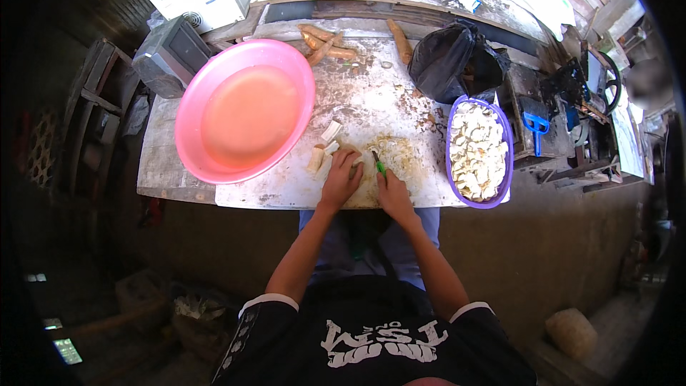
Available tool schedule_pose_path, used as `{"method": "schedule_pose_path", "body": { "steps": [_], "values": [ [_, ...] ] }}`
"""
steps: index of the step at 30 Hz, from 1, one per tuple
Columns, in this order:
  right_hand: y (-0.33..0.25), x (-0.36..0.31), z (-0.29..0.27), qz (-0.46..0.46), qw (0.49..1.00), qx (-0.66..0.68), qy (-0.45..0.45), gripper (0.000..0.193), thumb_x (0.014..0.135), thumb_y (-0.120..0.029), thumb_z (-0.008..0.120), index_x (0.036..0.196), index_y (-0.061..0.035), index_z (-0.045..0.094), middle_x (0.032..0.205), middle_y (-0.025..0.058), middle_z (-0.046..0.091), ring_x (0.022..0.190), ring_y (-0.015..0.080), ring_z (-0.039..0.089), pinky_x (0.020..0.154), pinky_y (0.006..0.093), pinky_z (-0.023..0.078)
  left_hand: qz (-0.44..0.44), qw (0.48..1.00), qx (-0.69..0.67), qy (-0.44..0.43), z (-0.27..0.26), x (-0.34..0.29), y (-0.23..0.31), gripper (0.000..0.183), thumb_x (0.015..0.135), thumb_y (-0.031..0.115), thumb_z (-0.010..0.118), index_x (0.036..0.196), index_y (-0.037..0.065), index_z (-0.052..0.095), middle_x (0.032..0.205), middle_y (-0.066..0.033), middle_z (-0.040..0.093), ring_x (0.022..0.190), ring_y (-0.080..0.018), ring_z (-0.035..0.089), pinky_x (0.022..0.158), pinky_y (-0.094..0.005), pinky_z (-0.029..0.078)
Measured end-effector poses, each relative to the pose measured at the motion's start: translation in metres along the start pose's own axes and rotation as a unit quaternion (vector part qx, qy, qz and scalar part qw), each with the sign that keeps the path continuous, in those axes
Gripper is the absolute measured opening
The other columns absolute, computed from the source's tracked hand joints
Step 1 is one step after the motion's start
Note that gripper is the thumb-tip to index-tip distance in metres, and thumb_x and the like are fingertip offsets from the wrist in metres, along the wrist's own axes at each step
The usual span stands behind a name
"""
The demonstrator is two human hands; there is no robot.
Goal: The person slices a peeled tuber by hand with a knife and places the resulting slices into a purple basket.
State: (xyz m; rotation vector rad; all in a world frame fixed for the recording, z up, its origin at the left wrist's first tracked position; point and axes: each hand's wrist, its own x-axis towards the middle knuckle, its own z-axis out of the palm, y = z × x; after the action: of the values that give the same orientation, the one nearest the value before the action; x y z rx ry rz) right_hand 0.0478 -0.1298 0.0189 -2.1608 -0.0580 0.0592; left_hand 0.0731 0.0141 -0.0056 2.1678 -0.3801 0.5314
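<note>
My left hand (343,179) is closed over a pale piece of peeled cassava (358,161) near the table's front edge; the fingers cover most of it. In my right hand (393,193) is a small knife (380,165) with a green handle, its short blade pointing away from me, just right of the held piece. Several cut cassava chunks (331,131) lie beyond and left of my left hand. Thin scraps (396,152) are spread on the tabletop beyond the knife. To the right, a purple basket (449,144) holds many whitish slices (477,150).
A large pink basin (187,111) of cloudy liquid stands on the left. Unpeeled cassava roots (330,51) lie at the back, with another root (400,42) near a black plastic bag (444,61). A blue-handled tool (536,125) hangs right of the basket.
</note>
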Motion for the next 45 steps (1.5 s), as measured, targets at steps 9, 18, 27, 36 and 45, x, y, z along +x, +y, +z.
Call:
{"method": "schedule_pose_path", "body": {
  "steps": [9,18,27,36,45],
  "values": [
    [-0.011,-0.004,0.004,0.042,0.991,-0.112,-0.059,0.023,0.089,-0.024,0.04,0.09,-0.0019,0.044,0.069,0.0285,0.056,0.067,0.0459,0.055,0.061,0.0532,0.043,-0.007,1.0,0.003,0.0,-0.001,-0.001,0.0,0.026,0.072,0.001,0.061,0.097,-0.001,0.053,0.099,-0.0154,0.05,0.097,-0.033,0.046,0.084,-0.0371,0.04],
    [-0.018,-0.001,0.012,0.086,0.985,-0.123,-0.08,0.024,0.09,-0.025,0.038,0.094,-0.0025,0.044,0.077,0.0286,0.057,0.074,0.0457,0.055,0.066,0.0536,0.043,0.001,1.0,-0.013,-0.001,0.001,-0.003,0.001,0.029,0.071,0.0,0.062,0.098,0.0,0.052,0.099,-0.015,0.05,0.096,-0.0326,0.047,0.083,-0.037,0.04],
    [-0.022,-0.005,0.008,0.092,0.987,-0.107,-0.077,0.024,0.089,-0.025,0.038,0.093,-0.0017,0.045,0.074,0.0292,0.056,0.073,0.0469,0.055,0.066,0.0536,0.043,0.0,1.0,-0.014,-0.002,0.001,-0.004,0.005,0.028,0.071,-0.001,0.061,0.097,0.0,0.053,0.098,-0.0147,0.05,0.096,-0.0325,0.046,0.084,-0.0369,0.04],
    [-0.019,-0.008,0.009,0.069,0.989,-0.11,-0.069,0.025,0.09,-0.025,0.037,0.091,-0.0011,0.044,0.073,0.0291,0.056,0.072,0.0466,0.055,0.066,0.0535,0.043,0.002,1.0,-0.024,-0.001,0.0,-0.005,0.01,0.026,0.071,-0.001,0.06,0.096,-0.001,0.053,0.099,-0.0156,0.05,0.096,-0.0331,0.047,0.082,-0.0366,0.041],
    [-0.015,-0.004,0.01,0.057,0.986,-0.14,-0.071,0.025,0.09,-0.025,0.036,0.092,-0.0017,0.044,0.076,0.0283,0.057,0.076,0.0458,0.055,0.067,0.0537,0.042,0.011,1.0,-0.027,0.001,0.001,-0.003,0.007,0.027,0.071,-0.002,0.06,0.097,-0.001,0.054,0.1,-0.0154,0.05,0.097,-0.0331,0.047,0.084,-0.0367,0.04]
  ]
}}
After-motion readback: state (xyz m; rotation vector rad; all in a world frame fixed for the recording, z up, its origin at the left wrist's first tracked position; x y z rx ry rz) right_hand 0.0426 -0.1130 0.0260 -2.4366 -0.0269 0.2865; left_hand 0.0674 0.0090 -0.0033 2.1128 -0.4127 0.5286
